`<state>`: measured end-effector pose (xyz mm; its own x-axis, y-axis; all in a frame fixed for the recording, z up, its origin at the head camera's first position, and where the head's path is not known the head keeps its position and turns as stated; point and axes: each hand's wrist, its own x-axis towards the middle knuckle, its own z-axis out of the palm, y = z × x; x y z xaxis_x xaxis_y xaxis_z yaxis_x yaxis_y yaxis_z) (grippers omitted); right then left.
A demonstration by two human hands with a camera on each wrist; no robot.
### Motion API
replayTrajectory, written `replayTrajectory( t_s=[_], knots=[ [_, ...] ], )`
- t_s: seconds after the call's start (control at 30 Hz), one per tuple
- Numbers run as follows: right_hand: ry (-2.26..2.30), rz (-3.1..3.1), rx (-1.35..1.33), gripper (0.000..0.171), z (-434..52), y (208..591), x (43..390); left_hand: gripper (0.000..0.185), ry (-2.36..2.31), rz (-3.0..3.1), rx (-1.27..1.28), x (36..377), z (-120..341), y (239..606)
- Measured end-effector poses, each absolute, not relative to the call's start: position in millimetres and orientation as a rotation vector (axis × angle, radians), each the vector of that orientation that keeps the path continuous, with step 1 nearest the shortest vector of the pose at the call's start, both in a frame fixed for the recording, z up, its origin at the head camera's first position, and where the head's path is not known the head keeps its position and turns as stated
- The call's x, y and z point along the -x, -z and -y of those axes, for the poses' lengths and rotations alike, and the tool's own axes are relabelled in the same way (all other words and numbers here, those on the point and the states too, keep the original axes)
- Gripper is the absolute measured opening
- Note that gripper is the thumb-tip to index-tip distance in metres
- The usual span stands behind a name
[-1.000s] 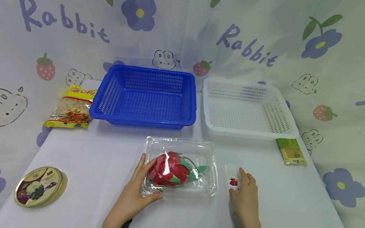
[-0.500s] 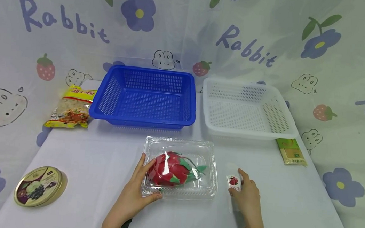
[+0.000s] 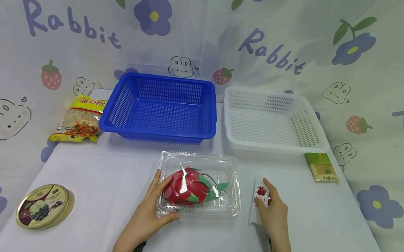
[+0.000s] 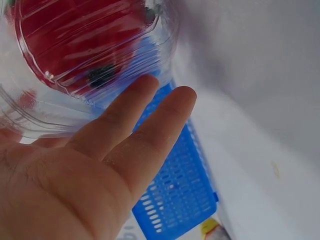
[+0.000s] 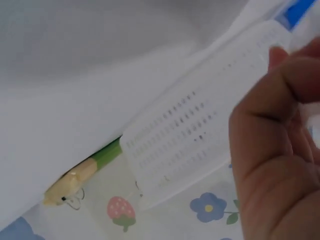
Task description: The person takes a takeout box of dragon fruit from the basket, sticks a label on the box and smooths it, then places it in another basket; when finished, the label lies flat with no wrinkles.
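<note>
Left hand (image 3: 148, 215): fingers straight, laid flat against the left wall of the clear plastic box (image 3: 198, 185), thumb along its near left corner; no curl around it. The box is closed, stands on the white table (image 3: 115, 182) at near centre, and contains a red dragon fruit (image 3: 189, 187) with green scales.

Right hand (image 3: 274, 217): fingers curled, pinching a small white packet (image 3: 261, 195) printed with a red fruit. The packet is lifted on edge, just right of the box and apart from it.

Beyond the box: blue basket (image 3: 161, 108) far centre, white basket (image 3: 273, 120) far right. Snack bag (image 3: 79, 119) far left; round tin (image 3: 44, 205) near left; green-yellow packet (image 3: 322, 168) right, beside the white basket.
</note>
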<state>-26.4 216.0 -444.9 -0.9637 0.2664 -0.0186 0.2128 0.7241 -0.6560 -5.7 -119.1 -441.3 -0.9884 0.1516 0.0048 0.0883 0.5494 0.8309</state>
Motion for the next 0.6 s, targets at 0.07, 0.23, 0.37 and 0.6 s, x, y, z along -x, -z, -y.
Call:
replayTrajectory(
  t_s=[0.07, 0.23, 0.37, 0.6],
  knots=[
    [-1.097, 2.780, 0.392, 0.068, -214.1, 441.2, 26.4, 0.101, -1.447, -2.706, -0.220, 5.8, 119.3, 440.8],
    [-1.271, 2.624, 0.377, 0.071, -204.5, 428.8, 24.4, 0.095, -1.452, -2.750, -0.283, 5.2, 120.1, 438.8],
    [-1.433, 2.511, 0.332, 0.069, -193.2, 418.3, 20.3, 0.089, -1.450, -2.770, -0.271, 5.2, 119.6, 435.2],
    [-1.500, 2.365, 0.034, 0.064, -173.2, 407.2, 14.5, 0.075, -1.418, -3.009, -0.351, 10.6, 109.0, 423.2]
  ],
)
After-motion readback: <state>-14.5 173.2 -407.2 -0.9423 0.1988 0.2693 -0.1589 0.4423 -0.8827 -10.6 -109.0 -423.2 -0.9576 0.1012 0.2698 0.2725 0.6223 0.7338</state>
